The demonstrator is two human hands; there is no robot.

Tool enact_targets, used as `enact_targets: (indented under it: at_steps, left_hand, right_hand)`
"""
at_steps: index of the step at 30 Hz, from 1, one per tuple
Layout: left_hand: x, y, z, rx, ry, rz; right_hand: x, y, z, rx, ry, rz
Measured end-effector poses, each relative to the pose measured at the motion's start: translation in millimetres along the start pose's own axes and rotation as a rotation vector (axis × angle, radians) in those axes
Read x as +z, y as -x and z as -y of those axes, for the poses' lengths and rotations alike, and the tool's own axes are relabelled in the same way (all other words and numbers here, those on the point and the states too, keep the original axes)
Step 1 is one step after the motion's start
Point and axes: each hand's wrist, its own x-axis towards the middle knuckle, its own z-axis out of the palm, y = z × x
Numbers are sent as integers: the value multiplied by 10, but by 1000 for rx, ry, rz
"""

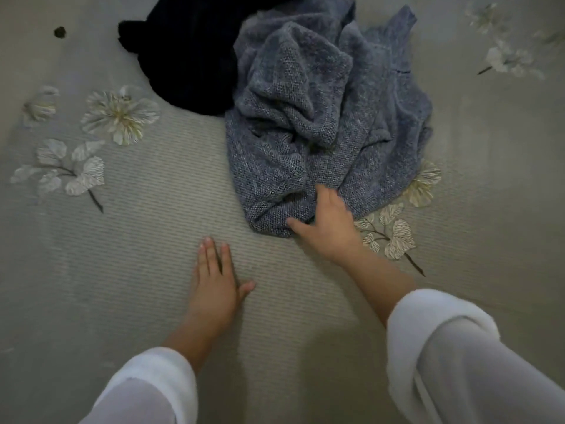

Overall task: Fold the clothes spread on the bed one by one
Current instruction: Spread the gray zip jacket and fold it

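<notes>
A crumpled blue-grey knitted garment (321, 117) lies in a heap on the bed (137, 240), right of centre. My right hand (327, 224) grips its near edge, fingers tucked into the fabric and thumb out to the left. Behind it to the left lies a dark navy, almost black garment (189, 53), partly under the knit. My left hand (214, 280) rests flat on the bedsheet with straight fingers, below and left of the knit, touching no clothing. Both forearms wear pushed-up white sleeves.
The bedsheet is grey-green, with a ribbed middle and printed pale flowers at left (120, 114), right (388, 231) and far right (507, 59). A small dark spot (60, 32) sits at the top left.
</notes>
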Motion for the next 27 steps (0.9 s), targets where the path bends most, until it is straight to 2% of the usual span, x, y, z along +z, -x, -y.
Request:
enact_targets:
  at_steps: [4, 6, 9, 13, 16, 18, 20, 23, 27]
  left_hand:
    - [57, -32, -1, -10, -15, -10]
    - [42, -32, -3, -8, 5, 1]
    - [-27, -6, -23, -4, -21, 11]
    - [-227, 27, 32, 52, 15, 74]
    - [-462, 108, 106, 83, 236, 157]
    - [-575, 290, 64, 111, 419, 115]
    - [-639, 583, -54, 149, 550, 20]
    - [-730, 1058, -296, 213, 693, -69]
    - [-949, 1600, -578, 265, 813, -211]
  right_hand:
    - [57, -509, 467, 325, -574, -41]
    - [78, -592, 583, 423, -737, -49]
    - [29, -389, 537, 328, -606, -48]
    - [-33, 183, 359, 348, -650, -22]
    - [-79, 592, 213, 447, -664, -18]
    - [-164, 832, 132, 554, -715, 16]
    - [-280, 1105, 72, 560, -695, 112]
    - [-524, 1612, 72, 440, -570, 172]
    - [-920, 2341, 97, 180, -221, 153]
